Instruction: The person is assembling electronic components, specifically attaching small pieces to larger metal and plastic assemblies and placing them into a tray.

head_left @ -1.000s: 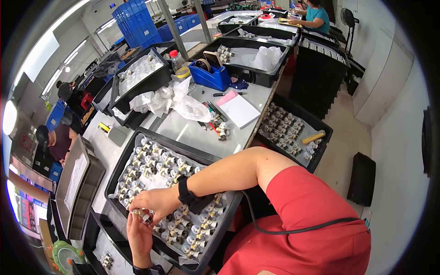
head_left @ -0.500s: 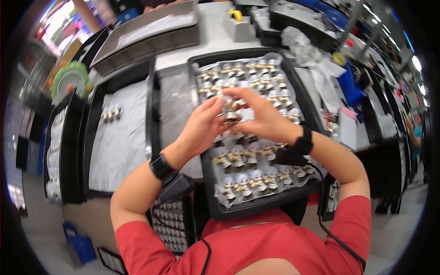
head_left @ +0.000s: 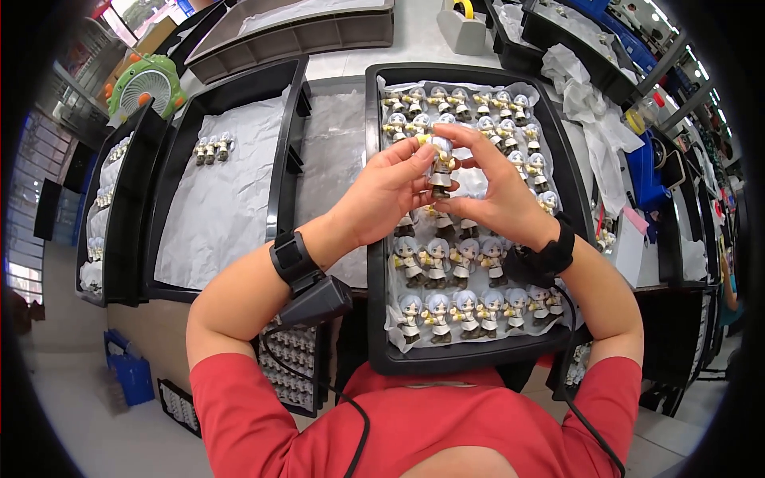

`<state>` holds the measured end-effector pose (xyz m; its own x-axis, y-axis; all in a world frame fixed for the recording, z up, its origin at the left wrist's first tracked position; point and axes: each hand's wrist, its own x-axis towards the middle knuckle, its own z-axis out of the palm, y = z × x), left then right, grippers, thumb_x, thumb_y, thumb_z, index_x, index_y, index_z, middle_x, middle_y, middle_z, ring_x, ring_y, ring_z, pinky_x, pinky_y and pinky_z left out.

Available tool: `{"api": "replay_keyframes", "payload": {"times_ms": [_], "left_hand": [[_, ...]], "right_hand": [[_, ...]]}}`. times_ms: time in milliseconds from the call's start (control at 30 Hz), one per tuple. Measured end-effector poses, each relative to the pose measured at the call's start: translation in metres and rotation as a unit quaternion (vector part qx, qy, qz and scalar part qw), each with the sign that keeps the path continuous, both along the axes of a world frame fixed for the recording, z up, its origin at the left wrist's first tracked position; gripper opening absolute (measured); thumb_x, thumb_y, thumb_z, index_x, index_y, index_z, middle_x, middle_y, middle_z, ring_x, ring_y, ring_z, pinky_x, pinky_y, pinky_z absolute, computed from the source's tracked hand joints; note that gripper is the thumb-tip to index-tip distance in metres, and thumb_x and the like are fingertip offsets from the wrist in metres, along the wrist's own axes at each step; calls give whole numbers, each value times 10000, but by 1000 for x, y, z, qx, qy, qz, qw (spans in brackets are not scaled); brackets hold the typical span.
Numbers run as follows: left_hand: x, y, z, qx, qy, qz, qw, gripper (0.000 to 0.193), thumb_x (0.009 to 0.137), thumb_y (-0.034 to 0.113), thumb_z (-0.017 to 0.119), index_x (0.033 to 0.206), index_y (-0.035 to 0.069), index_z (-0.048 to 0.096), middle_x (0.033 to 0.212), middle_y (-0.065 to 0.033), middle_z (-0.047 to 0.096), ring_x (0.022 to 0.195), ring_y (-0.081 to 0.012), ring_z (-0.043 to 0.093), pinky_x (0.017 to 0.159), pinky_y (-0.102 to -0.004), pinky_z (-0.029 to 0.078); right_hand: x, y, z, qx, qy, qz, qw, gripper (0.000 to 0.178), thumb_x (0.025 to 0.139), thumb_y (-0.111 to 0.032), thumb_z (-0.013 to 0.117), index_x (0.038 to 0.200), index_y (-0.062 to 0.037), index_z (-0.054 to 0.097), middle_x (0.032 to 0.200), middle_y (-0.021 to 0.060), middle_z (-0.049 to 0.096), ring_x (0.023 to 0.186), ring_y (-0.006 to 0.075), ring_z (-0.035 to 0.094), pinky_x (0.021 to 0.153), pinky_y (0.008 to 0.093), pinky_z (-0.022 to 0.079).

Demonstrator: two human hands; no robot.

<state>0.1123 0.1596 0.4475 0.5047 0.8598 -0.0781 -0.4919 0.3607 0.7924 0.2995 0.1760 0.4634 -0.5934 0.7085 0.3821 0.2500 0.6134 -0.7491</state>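
Note:
Between my two hands is a small figurine [head_left: 441, 169] with pale hair, a white outfit and dark boots, held upright. My left hand [head_left: 390, 185] pinches its side with thumb and fingers. My right hand [head_left: 498, 185] has its index finger at the head and its thumb near the boots. Both hands are above a black tray [head_left: 379, 334] lined with white paper, where rows of similar figurines [head_left: 464, 307] lie. My hands hide part of the middle rows. To the left, another black paper-lined tray [head_left: 279, 183] bears a small group of figurines [head_left: 213, 150] near its far end.
A grey-brown bin [head_left: 295, 36] stands at the back, beside a tape dispenser [head_left: 462, 28]. A green fan [head_left: 147, 86] is at far left. Crumpled white paper [head_left: 586, 119] lies right of the full tray. Cables run from the devices on my wrists [head_left: 315, 299].
The view has shifted, so the trays appear further right and slightly higher. My hands still hold the figurine, which now shows more clearly and stands more upright between my fingers.

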Motion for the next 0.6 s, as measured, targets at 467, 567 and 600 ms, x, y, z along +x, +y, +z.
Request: {"api": "replay_keyframes", "payload": {"times_ms": [467, 567, 600], "left_hand": [[1, 0, -1, 30, 16, 0, 999, 298, 947, 271, 440, 1180, 85, 428, 1138, -83, 545, 985, -188, 577, 790, -325, 490], [3, -1, 2, 31, 10, -5, 999, 294, 953, 270, 424, 1181, 85, 427, 1128, -81, 549, 983, -196, 579, 778, -326, 490], [3, -1, 3, 30, 3, -7, 1000, 302, 943, 255, 453, 1190, 84, 418, 1124, -70, 539, 986, -189, 575, 777, -324, 490]], "right_hand": [[1, 2, -4, 47, 19, 14, 999, 730, 650, -60, 757, 1279, -73, 386, 1229, 120, 452, 1084, 249, 486, 879, 316, 434], [1, 2, -4, 47, 23, 18, 998, 716, 655, -55, 752, 1271, -71, 389, 1226, 122, 455, 1102, 250, 478, 875, 314, 438], [1, 2, -4, 46, 23, 17, 999, 711, 645, -55, 752, 1261, -71, 397, 1236, 124, 451, 1110, 261, 473, 894, 325, 427]]}}
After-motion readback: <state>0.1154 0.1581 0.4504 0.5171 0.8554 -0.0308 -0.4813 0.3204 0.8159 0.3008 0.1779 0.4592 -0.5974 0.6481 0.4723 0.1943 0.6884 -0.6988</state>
